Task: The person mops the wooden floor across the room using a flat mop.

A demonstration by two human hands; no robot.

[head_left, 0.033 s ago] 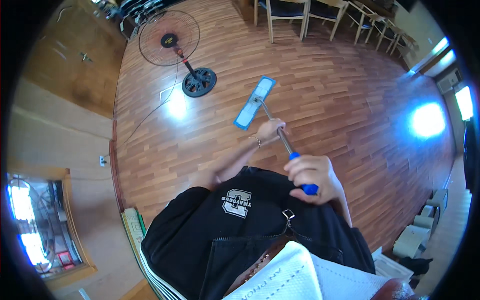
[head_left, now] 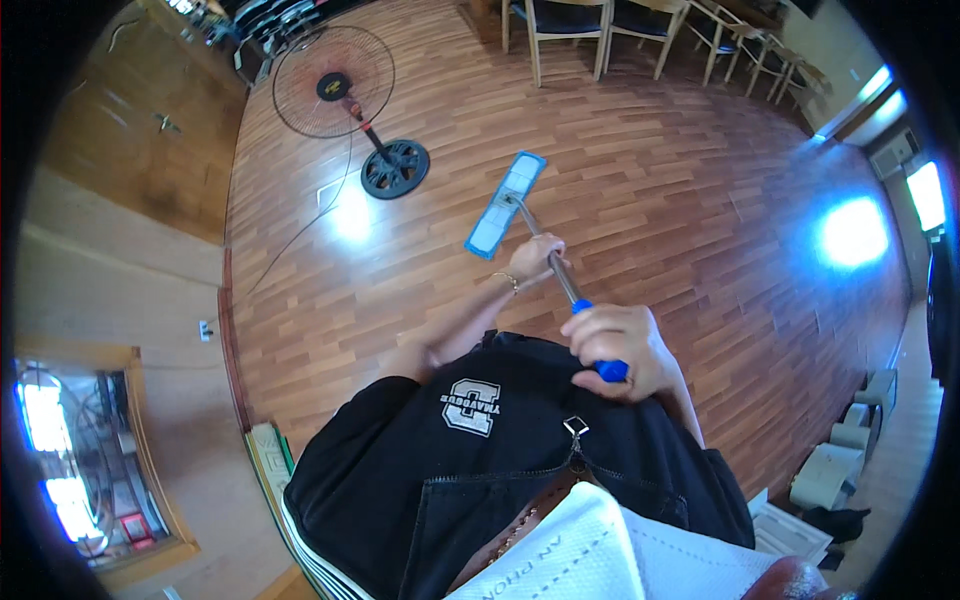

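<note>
Gripping the mop (head_left: pixel 556 262) two-handed, one hand well up the pole from the other, which looks like a lever setup: upper hand steers, lower hand presses

Right hand (head_left: pixel 622 347) is fully closed round the blue grip at the top end of the pole, fingers wrapped over, blue end cap poking out below the fist, close to the chest of the black jacket (head_left: pixel 470 450)

Left hand (head_left: pixel 532 261) is closed round the bare metal pole further down, arm stretched out ahead, wrist bracelet showing. Whether the thumb wraps fully I can't tell, too small

Pole runs up-left from the right hand, through the left hand, to the pad (head_left: pixel 505 203): flat blue-edged rectangle, lying flat on the floor (head_left: pixel 700 200), long axis skewed across the pole. Pad sits just beyond the left hand, well apart from the right

Relative to the pad:
- fan (head_left: pixel 335 85) on its round black base stands near, to the left, cable trailing off across the boards
- chairs (head_left: pixel 600 25) well beyond it, at the far edge of the room
- bright window glare on the floor well to the right

Pole tilt is shallow, so I judge the pad is being pushed with full face contact, not lifted
</note>
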